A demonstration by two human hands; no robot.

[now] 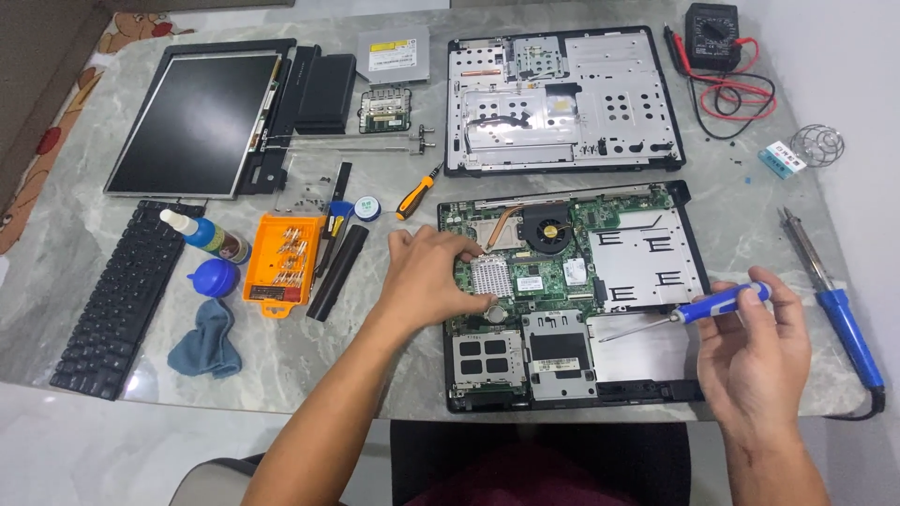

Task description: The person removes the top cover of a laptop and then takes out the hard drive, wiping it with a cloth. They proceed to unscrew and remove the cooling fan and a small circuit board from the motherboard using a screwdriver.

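- The left hand (427,276) rests with its fingers open on the green laptop motherboard (553,272), grasping nothing.
- The right hand (755,342) grasps a blue screwdriver (698,309).

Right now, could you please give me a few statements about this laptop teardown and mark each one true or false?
1. The right hand holds a blue-handled screwdriver. True.
2. The left hand rests on the motherboard. True.
3. The soldering iron lies left of the keyboard. False: it lies at the table's right edge.
4. The orange tray sits on the screen panel. False: it sits on the table, below the panel.
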